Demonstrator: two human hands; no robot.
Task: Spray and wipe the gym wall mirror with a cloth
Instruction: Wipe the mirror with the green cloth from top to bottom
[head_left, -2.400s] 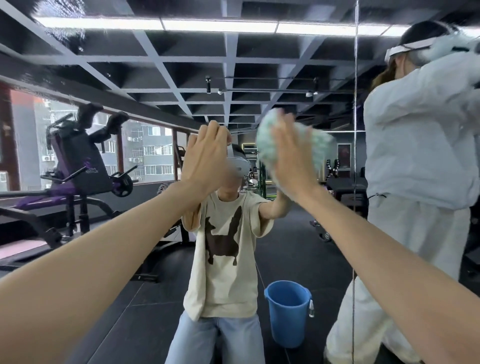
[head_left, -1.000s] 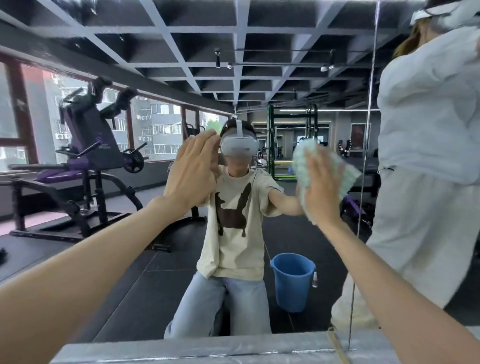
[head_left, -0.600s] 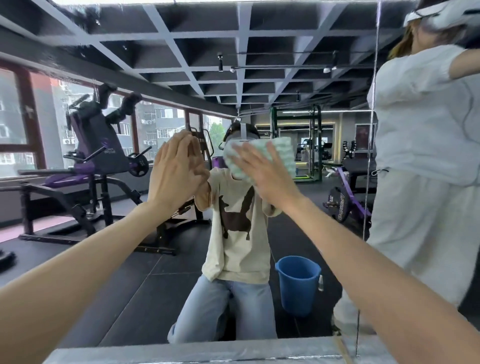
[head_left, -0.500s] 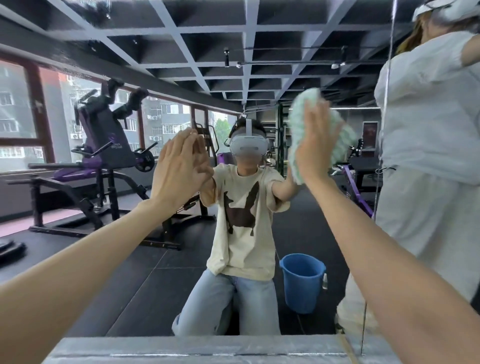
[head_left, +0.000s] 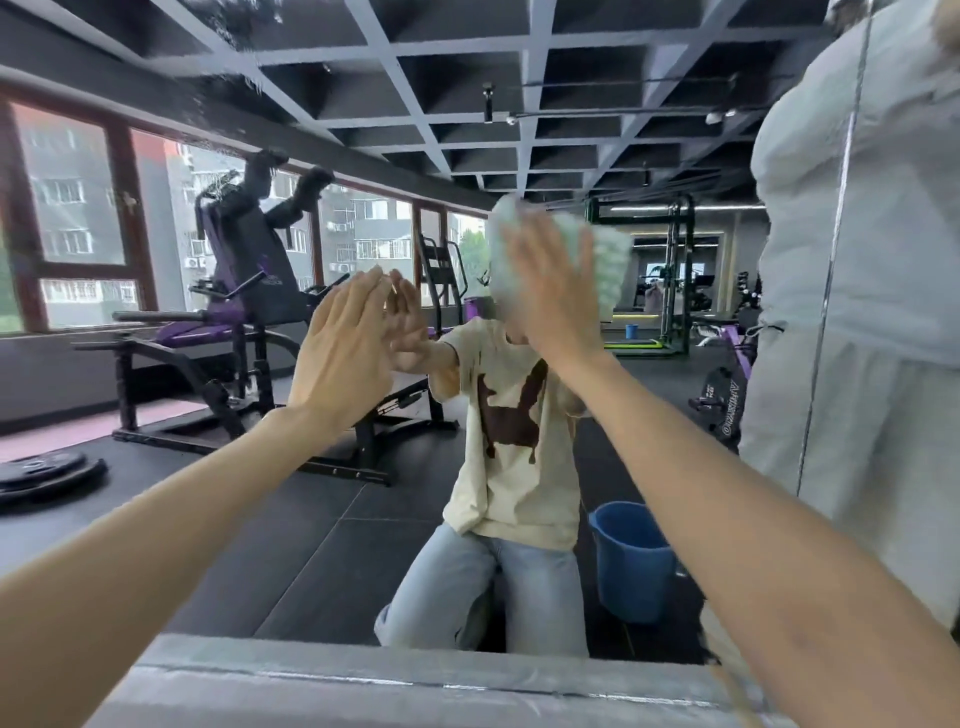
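Gym wall mirror (head_left: 519, 78) mid-wipe: right hand (head_left: 550, 296), fingers (head_left: 524, 249) flat, presses cloth (head_left: 608, 260) on glass; left hand (head_left: 345, 358) braces beside, fingers straight, empty. Droplets (head_left: 234, 21) top left; wiping seemingly unfinished.

blue bucket (head_left: 631, 561), purple gym machine (head_left: 244, 291), floor weight plates (head_left: 47, 470), green rack (head_left: 675, 270)

only one view is given, taken from a wide-angle camera worn on the head. it is faced straight at the wall mirror (head_left: 156, 519) from close by. both outstretched arms are seen from behind, with the left hand (head_left: 343, 358) and right hand (head_left: 550, 291) held up at the glass. the wearer's kneeling reflection (head_left: 514, 441) is framed centrally, and the grey ledge (head_left: 415, 691) is cut off by the bottom edge.
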